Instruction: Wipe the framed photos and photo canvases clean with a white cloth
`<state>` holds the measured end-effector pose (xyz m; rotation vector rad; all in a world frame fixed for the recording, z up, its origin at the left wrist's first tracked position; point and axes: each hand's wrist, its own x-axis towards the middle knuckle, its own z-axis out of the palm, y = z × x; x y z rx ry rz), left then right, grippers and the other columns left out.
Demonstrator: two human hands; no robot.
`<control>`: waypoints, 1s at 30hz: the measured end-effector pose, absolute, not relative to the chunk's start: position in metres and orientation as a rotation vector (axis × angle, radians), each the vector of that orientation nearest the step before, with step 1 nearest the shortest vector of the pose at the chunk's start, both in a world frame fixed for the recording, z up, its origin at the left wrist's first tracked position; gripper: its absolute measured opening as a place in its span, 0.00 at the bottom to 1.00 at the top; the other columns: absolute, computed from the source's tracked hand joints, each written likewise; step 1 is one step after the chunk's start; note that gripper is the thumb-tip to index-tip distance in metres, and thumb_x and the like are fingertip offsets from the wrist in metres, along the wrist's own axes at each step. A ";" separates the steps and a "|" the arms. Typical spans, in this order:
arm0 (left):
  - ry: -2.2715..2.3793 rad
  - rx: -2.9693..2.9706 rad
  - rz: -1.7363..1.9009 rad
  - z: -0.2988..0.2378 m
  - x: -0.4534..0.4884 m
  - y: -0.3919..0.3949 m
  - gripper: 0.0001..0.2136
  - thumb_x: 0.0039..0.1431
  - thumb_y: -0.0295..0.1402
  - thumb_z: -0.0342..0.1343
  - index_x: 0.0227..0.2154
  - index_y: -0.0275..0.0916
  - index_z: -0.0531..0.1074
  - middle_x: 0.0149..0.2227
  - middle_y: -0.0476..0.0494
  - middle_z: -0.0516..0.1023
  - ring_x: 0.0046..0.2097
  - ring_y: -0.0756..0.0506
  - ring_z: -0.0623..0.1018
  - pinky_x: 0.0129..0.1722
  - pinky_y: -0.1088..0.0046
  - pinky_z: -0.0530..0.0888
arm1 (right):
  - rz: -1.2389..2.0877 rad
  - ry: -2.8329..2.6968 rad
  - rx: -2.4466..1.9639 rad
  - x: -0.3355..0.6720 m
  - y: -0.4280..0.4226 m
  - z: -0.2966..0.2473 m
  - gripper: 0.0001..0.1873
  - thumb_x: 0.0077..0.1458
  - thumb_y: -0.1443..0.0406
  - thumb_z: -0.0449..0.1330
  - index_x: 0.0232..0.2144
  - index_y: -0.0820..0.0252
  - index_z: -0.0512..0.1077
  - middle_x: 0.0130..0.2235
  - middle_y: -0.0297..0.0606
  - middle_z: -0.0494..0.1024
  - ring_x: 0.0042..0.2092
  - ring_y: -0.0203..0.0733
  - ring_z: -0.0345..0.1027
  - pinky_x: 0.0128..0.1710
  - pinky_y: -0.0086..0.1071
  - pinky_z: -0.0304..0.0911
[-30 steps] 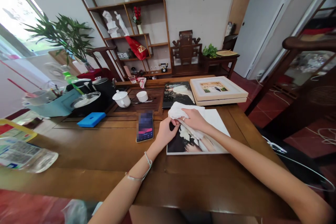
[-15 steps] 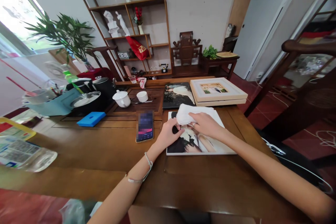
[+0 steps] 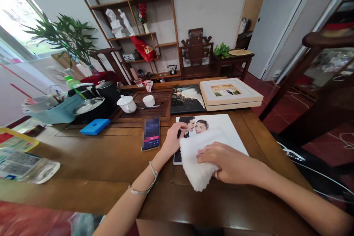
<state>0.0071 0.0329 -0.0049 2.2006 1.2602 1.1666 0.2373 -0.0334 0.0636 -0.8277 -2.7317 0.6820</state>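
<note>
Right hand (image 3: 231, 164), lower centre of the frame: palm down, fingers bent and closed over a white cloth (image 3: 197, 158), pressing it flat. A ring shows on one finger.

The cloth lies bunched just left of the knuckles. It covers the near left part of a photo print (image 3: 221, 125) and spills over the print's near edge onto the wooden table (image 3: 96, 155).

Left hand (image 3: 173, 140), just up-left of the cloth: fingers loosely curled, tips on the print's left edge. We cannot tell whether the thumb hooks under that edge. There is a thin bracelet (image 3: 151, 177) at the wrist.

The print lies flat at the frame's centre. Its bare part runs from the right hand upward and slightly right, so its long axis looks to lead away from us. The right hand is the nearer one to that bare part; the left hand sits at the side.

Further out, we note a phone (image 3: 151, 132) just left of the left hand. Above the print are a dark photo print (image 3: 187, 98) and a white framed picture (image 3: 229, 94), side by side. A lidded cup (image 3: 127, 104) and a blue box (image 3: 94, 126) sit at centre left.
</note>
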 end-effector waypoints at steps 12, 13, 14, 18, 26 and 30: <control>1.384 2.292 1.016 -0.014 0.005 0.035 0.21 0.61 0.35 0.54 0.56 0.35 0.66 0.61 0.30 0.67 0.62 0.37 0.67 0.62 0.53 0.64 | 0.063 -2.537 -1.520 0.273 0.041 0.032 0.38 0.46 0.72 0.53 0.62 0.61 0.61 0.66 0.51 0.56 0.64 0.57 0.51 0.60 0.54 0.49; 1.381 2.293 1.016 -0.014 0.005 0.035 0.21 0.62 0.35 0.53 0.56 0.35 0.66 0.61 0.30 0.66 0.62 0.37 0.67 0.62 0.53 0.64 | 0.034 -2.572 -1.521 0.270 0.036 0.035 0.37 0.47 0.71 0.54 0.62 0.62 0.62 0.65 0.52 0.59 0.63 0.58 0.54 0.59 0.54 0.51; 1.378 2.295 1.014 -0.015 0.005 0.035 0.20 0.62 0.34 0.52 0.56 0.35 0.66 0.61 0.30 0.67 0.62 0.37 0.67 0.62 0.53 0.63 | 0.021 -2.619 -1.507 0.267 0.028 0.040 0.36 0.47 0.71 0.54 0.60 0.64 0.63 0.63 0.54 0.62 0.60 0.59 0.58 0.57 0.53 0.54; 1.356 2.294 1.016 -0.018 0.004 0.037 0.18 0.63 0.34 0.51 0.55 0.36 0.67 0.60 0.31 0.68 0.62 0.38 0.67 0.62 0.52 0.63 | 0.135 -2.805 -1.318 0.249 -0.022 0.065 0.30 0.46 0.71 0.56 0.54 0.62 0.69 0.54 0.52 0.72 0.54 0.56 0.65 0.52 0.47 0.61; 1.339 2.336 0.983 -0.018 0.002 0.038 0.17 0.64 0.31 0.48 0.54 0.35 0.67 0.60 0.31 0.68 0.62 0.39 0.67 0.62 0.52 0.63 | 0.431 -2.819 -1.011 0.240 -0.041 0.068 0.27 0.45 0.70 0.58 0.51 0.61 0.71 0.58 0.53 0.67 0.59 0.59 0.58 0.55 0.50 0.58; 1.339 2.358 0.987 -0.018 0.001 0.038 0.18 0.63 0.30 0.48 0.55 0.36 0.67 0.60 0.32 0.68 0.62 0.39 0.67 0.62 0.51 0.63 | 0.321 -2.751 -1.124 0.254 0.010 0.037 0.45 0.43 0.73 0.56 0.65 0.56 0.55 0.70 0.46 0.42 0.69 0.56 0.30 0.65 0.54 0.36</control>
